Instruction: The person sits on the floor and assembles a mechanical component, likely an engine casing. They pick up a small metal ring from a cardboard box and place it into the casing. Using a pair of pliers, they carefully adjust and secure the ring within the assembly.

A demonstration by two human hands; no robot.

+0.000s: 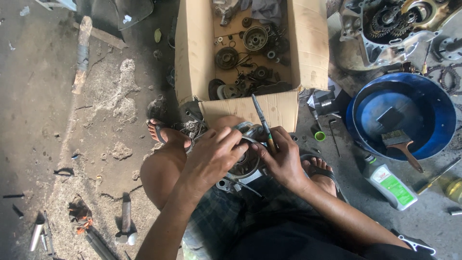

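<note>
I sit crouched over a round grey metal engine part [246, 166] held between my knees. My left hand [214, 156] grips its upper left rim, fingers curled over the edge. My right hand [281, 156] holds a slim screwdriver [262, 120] with a yellowish handle, its shaft pointing up and away, while the fingers also rest against the part's right side. A thin curved ring or gasket runs between both hands at the part's top.
An open cardboard box [192, 53] of gears and small engine parts stands just ahead. Right of it are a blue basin [433, 96] with a paintbrush [402, 144], an engine casing [385, 29], and a plastic oil bottle [392, 185]. A hammer [126, 219] and tools lie at left.
</note>
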